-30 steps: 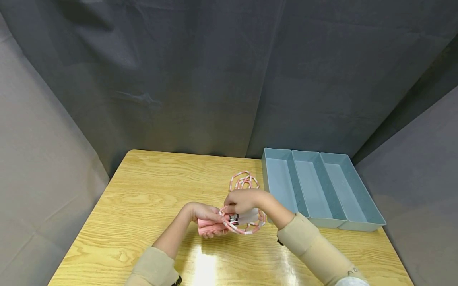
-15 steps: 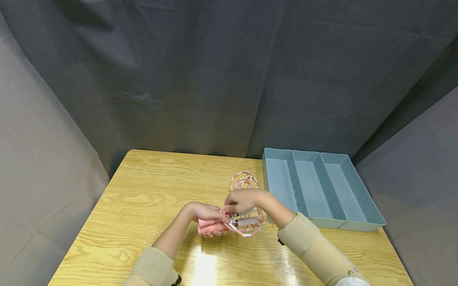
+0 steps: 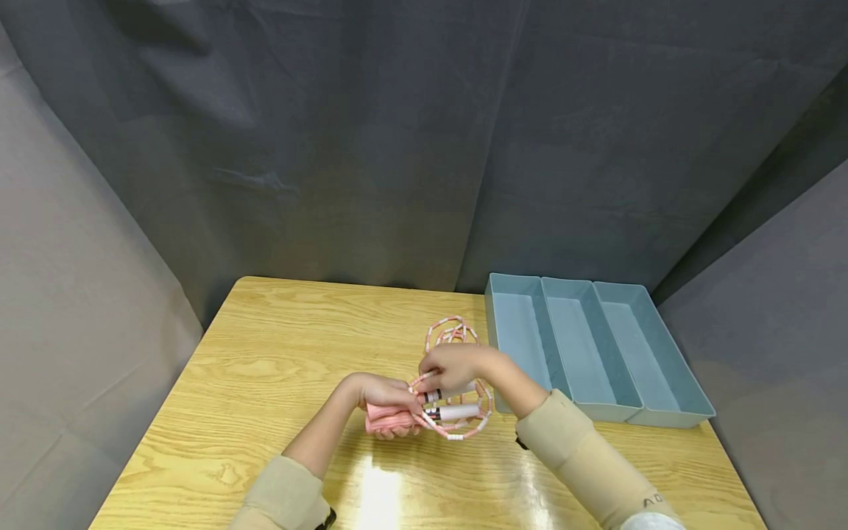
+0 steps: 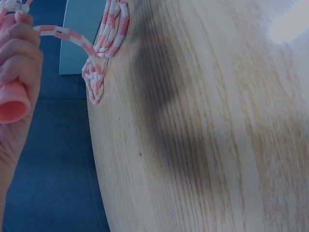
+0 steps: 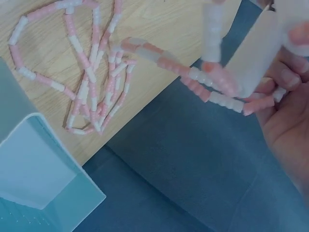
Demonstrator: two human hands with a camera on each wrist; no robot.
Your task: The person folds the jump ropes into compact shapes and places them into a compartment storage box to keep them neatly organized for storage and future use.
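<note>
My left hand (image 3: 384, 396) grips the two pink handles of a beaded jump rope side by side. Their white ends (image 3: 460, 411) point right, and one handle's hollow pink end (image 4: 12, 104) shows in the left wrist view. Just above the handles, my right hand (image 3: 453, 366) pinches the pink-and-white beaded rope (image 3: 457, 436), which loops around the white ends. Its fingertips are partly hidden in the head view. More of the rope (image 5: 84, 94) lies in loose coils on the table, beyond the right hand.
Three blue-grey bins (image 3: 606, 414) stand side by side at the right of the wooden table (image 3: 298, 346). The rope coils lie close to the leftmost bin. A dark curtain (image 3: 331, 147) hangs behind the table, with pale cloth panels on both sides.
My right hand has lifted slightly with the rope, and the loop has shifted a little. Both white handle ends show more clearly now. The left hand has stayed nearly in place.
</note>
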